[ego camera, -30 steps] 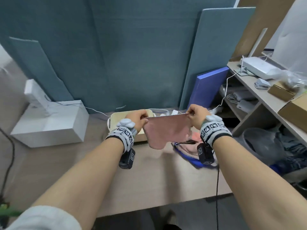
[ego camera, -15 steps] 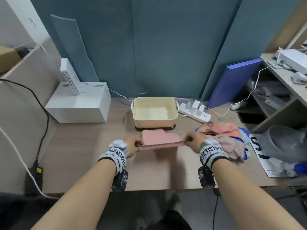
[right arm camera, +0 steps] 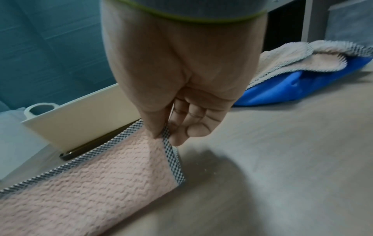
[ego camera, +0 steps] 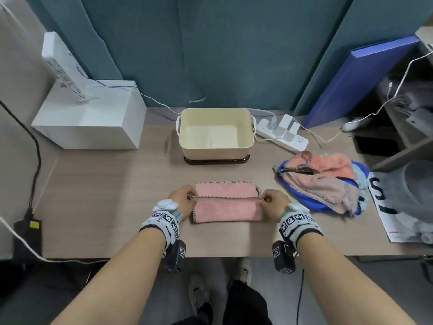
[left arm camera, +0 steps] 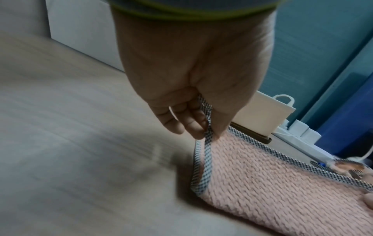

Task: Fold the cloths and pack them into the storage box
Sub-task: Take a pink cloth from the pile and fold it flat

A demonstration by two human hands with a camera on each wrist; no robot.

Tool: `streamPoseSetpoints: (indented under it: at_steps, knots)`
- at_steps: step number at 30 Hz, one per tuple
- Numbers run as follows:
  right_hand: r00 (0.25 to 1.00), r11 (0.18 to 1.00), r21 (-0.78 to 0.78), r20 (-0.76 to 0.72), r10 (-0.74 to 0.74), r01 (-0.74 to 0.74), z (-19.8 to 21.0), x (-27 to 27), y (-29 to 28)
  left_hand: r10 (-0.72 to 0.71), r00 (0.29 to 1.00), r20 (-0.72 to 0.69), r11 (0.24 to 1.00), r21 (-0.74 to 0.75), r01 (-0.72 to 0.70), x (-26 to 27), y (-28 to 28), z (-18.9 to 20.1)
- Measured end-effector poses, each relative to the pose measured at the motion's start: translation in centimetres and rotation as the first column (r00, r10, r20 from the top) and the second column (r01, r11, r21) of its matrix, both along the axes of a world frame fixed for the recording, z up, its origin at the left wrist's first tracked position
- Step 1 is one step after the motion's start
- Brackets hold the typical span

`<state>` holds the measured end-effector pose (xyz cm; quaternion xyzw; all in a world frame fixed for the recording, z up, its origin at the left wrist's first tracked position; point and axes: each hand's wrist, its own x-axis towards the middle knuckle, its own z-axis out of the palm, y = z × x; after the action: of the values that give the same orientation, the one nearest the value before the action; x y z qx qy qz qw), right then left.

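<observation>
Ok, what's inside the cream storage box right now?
The storage box shows only its bare pale floor; no cloths are packed. The pink cloth lies on the desk in front, pinched by the left hand and right hand. The near wall hides the nearest inside edge.

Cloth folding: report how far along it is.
Done: nothing packed; the storage box looks empty. In hand: the left hand and right hand pinch the trimmed edge of the pink cloth, partly folded on the table. Left: finish this fold, box it, then the pile of cloths.
</observation>
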<state>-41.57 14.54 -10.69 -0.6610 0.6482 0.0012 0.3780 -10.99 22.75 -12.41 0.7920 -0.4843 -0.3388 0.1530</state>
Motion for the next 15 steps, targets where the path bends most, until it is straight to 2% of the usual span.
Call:
streamPoseSetpoints:
  at_steps: [6, 10, 15]
  knots:
    - [0.998, 0.997, -0.056, 0.049, -0.044, 0.047, -2.3, 0.8, -4.2, 0.122, 0.992, -0.024, 0.992, -0.035, -0.123, -0.2, -3.5, -1.8]
    - [0.994, 0.996, -0.038, 0.075, -0.074, 0.077, -3.8, 1.6, -5.8, 0.178, 0.984, -0.019, 0.983, -0.037, -0.178, 0.1, -4.5, -3.2]
    - [1.0, 1.0, -0.005, -0.006, -0.011, 0.011, -4.8, 1.9, -7.1, 0.163, 0.986, 0.037, 0.985, -0.064, -0.161, 0.5, -4.8, -4.6]
